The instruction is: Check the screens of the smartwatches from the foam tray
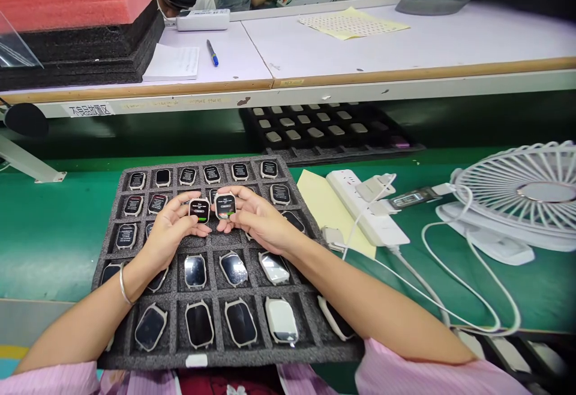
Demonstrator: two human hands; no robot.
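Note:
My left hand [173, 227] grips a smartwatch case [199, 210] with a lit screen, text and a green bar on it. In my right hand [252, 215] is a second smartwatch case [225, 206], also lit, with green and red at its lower edge. The two are held side by side, screens up, a small gap between them. Below both hands lies a dark grey foam tray [198, 356] with several strapless watch cases in its compartments. Some in the far rows show text; nearer ones, such as this watch case [240, 322], have dark screens. My hands and forearms hide part of the tray.
Right of the tray are a yellow sheet [315, 188], a white power strip [366, 209] with plugs and cables, and a white fan [517, 197]. Under the shelf [315, 86] sits another tray of watches [310, 153]. Foam stacks [81, 47] stand upper left; people are beyond.

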